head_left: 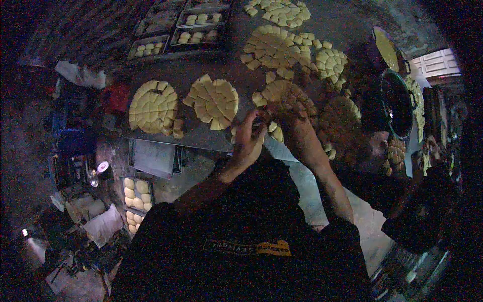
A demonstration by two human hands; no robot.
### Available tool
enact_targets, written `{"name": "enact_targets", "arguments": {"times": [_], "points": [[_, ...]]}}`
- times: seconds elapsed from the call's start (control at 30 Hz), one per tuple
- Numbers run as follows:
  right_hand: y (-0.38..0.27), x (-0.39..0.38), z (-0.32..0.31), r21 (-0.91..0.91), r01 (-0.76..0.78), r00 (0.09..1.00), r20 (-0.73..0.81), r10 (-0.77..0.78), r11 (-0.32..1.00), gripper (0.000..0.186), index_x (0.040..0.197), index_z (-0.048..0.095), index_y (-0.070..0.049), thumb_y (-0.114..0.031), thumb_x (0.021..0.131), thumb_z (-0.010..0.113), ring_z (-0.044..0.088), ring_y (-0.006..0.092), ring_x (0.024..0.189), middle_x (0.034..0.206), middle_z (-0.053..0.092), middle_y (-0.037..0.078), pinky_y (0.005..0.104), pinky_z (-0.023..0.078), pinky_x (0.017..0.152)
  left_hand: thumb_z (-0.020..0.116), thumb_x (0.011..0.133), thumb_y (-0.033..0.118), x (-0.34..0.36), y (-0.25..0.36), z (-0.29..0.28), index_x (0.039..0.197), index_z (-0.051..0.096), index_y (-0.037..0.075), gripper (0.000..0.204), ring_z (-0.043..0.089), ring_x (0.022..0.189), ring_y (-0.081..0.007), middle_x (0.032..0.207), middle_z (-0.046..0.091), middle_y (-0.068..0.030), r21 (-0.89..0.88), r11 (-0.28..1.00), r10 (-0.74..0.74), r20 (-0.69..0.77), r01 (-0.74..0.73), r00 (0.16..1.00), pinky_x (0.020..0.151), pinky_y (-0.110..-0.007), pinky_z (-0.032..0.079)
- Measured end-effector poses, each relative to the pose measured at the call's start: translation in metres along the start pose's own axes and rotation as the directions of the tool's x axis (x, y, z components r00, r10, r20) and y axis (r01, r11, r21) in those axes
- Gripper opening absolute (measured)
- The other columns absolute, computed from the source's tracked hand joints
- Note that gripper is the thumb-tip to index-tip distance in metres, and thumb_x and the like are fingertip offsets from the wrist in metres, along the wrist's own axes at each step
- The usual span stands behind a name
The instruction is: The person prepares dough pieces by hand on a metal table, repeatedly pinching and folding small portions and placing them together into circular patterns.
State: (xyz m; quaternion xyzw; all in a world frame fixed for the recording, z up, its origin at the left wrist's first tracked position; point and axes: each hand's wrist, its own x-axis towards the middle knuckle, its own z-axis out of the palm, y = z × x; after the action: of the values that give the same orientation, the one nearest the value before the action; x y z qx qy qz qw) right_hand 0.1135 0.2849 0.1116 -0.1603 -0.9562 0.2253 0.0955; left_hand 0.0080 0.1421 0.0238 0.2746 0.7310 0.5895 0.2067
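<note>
Both hands work close together at the near edge of the long grey metal worktable (201, 132). Left hand (250, 137) is curled around a small pale-yellow dough piece (260, 122); right hand (288, 115) presses into the round, pale-yellow dough disc cut into small squares (282, 94) just beyond it, though whether its fingers are closed on a piece I cannot tell. Two more cut discs (153, 106) lie to the left, others farther away. Far off, metal trays of dough balls (198, 22) sit in rows; another tray (137, 194) rests low on the left. Such dough is probably soft, light and tacky, best pinched gently at the sides. Dim light and shadow hide the fingertips and everything on the right.
</note>
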Motion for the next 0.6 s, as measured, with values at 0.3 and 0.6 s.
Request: {"name": "enact_targets", "arguments": {"times": [0.3,0.6], "points": [[-0.002,-0.041,-0.044,0.251,0.026,1.000,-0.001,-0.027,0.968,0.028,0.114,0.069,-0.003,0.000,0.087,0.075,0.073,0.0240,0.095,0.120,0.071,0.012,0.0351,0.060,0.078,0.073,0.094,0.006,0.028,0.055,-0.024,0.121,0.065,-0.001,0.030,0.071,0.104,-0.0215,0.117,0.072,-0.0082,-0.635,0.343,-0.169,0.683,0.692,0.711,0.097,-0.035,0.056],[0.035,-0.053,-0.062,0.560,-0.303,0.950,0.115,0.290,0.771,0.022,0.113,0.071,0.000,-0.002,0.092,0.074,0.072,0.0169,0.088,0.108,0.071,0.011,0.0289,0.059,0.067,0.077,0.093,0.011,0.018,0.094,0.014,0.112,0.070,0.001,0.023,0.070,0.098,-0.0122,0.114,0.074,-0.0078,-0.123,0.991,0.105,0.468,-0.053,0.878,0.086,-0.031,0.059]]}}
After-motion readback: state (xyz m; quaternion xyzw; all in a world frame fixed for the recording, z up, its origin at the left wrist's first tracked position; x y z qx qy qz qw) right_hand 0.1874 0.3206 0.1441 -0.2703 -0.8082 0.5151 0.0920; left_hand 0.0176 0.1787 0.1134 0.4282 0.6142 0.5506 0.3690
